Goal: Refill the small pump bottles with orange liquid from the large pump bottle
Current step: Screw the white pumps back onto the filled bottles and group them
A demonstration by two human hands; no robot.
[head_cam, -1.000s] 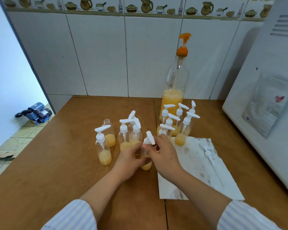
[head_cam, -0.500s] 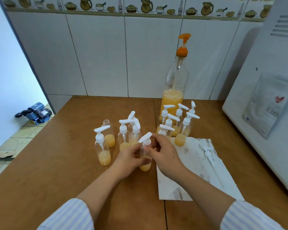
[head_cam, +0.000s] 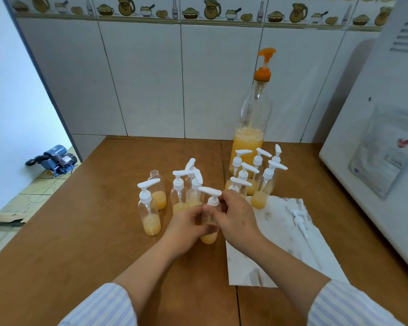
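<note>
Both hands meet over one small bottle [head_cam: 209, 236] standing on the brown table [head_cam: 80, 231], just left of a stained paper sheet [head_cam: 276, 243]. The left hand [head_cam: 189, 224] curls round its clear body, while the right hand [head_cam: 237, 215] pinches the white pump cap [head_cam: 212, 196] at the neck, spout pointing left. A little orange liquid sits in the bottom. Behind stand other small bottles, one of them an uncapped bottle [head_cam: 157, 191]. The large bottle [head_cam: 252, 128] with the orange pump stands near the tiled wall, about a third full. A loose pump [head_cam: 298, 220] lies on the paper.
</note>
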